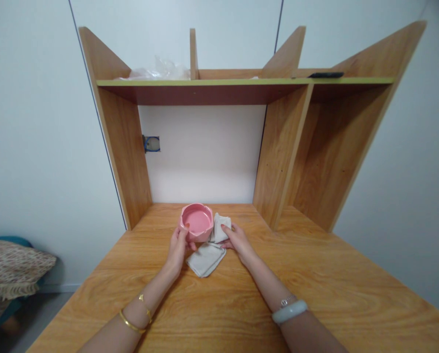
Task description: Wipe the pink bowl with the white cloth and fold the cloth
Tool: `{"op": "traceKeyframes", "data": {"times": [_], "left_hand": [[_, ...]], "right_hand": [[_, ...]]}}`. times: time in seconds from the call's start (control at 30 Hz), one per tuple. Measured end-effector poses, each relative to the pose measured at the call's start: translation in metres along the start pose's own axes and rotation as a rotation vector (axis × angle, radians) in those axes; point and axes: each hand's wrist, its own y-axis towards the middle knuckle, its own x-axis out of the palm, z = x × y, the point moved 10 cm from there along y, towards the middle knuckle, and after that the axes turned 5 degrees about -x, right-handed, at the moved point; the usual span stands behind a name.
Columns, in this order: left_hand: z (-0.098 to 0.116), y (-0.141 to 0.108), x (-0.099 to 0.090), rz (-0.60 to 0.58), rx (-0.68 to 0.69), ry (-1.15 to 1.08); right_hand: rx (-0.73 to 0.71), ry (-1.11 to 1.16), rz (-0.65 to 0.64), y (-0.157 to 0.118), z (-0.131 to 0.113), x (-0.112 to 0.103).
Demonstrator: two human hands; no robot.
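A pink ashtray (197,219) with a notched, faceted rim is tilted toward me above the wooden desk. My left hand (180,245) grips its lower left side, thumb over the rim and fingers underneath. My right hand (237,240) pinches a light grey cloth (206,260) between thumb and fingers. The bunched upper part of the cloth is against or close beside the ashtray's right side; I cannot tell if they touch. Its lower part hangs down or lies on the desktop below the ashtray. The ashtray's underside is hidden.
The wooden desk (219,309) carries a hutch with a shelf (219,82). Clear plastic wrapping (160,69) and a flat black object (325,75) lie on that shelf. An open wall socket box (152,143) shows wires. A patterned throw (13,269) covers blue furniture at left.
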Motion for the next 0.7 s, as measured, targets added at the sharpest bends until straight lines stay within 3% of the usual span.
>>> {"op": "traceKeyframes", "data": {"times": [0.13, 0.3, 0.37, 0.53, 0.7], "left_hand": [[0.004, -0.002, 0.010, -0.071, 0.022, 0.026], [0.005, -0.007, 0.018, -0.111, 0.028, 0.037], [0.005, -0.009, 0.017, -0.102, 0.034, 0.036], [0.003, -0.006, 0.013, -0.074, 0.019, 0.009], [0.001, -0.003, 0.009, -0.034, 0.010, 0.004]], "right_hand": [[0.037, 0.252, -0.154, -0.011, -0.001, 0.027], [-0.018, 0.358, -0.308, -0.020, -0.007, 0.055], [-0.036, 0.311, -0.288, -0.016, -0.006, 0.052], [-0.110, 0.103, -0.045, 0.002, -0.006, 0.013], [-0.232, 0.054, -0.047, 0.000, -0.022, 0.012]]}}
